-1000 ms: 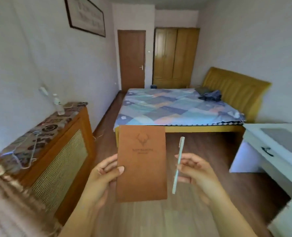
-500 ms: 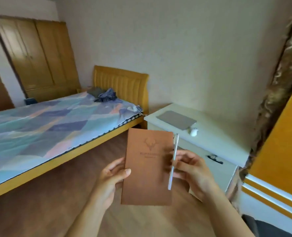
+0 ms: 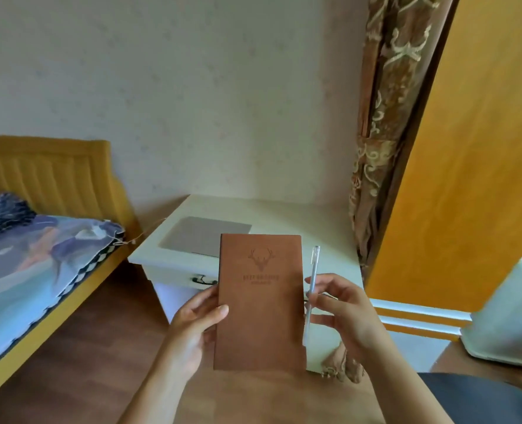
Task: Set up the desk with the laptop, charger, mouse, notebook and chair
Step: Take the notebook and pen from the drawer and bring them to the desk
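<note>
Laptop [image 3: 203, 237] already laid shut on desk [image 3: 324, 221]; mouse, charger not seen. Notebook [image 3: 261, 304] is gripped by left hand [image 3: 192, 328], pen [image 3: 311, 290] pinched in right hand [image 3: 342, 313], both held in front of desk, not yet set down. Chair placement prob. also left.

Bed [image 3: 24, 270] at left: mustard padded headboard [image 3: 48, 175], patchwork cover in blues and pinks, checked trim along the near edge. Dark blue crumpled cloth [image 3: 3, 214] on the cover, close to the headboard. Thin cord [image 3: 149, 229] between mattress corner and white furniture. Pale patterned wallpaper [image 3: 192, 87] behind. Brown curtain [image 3: 385, 142] with cream scrollwork, hanging at right, its hem on the floor. Orange panel [image 3: 467, 148] beside the curtain, white and orange striped skirting [image 3: 418, 316] at its foot. Wood-plank floor [image 3: 100, 347] below. Clear pen [image 3: 311, 289], upright, right of centre.
</note>
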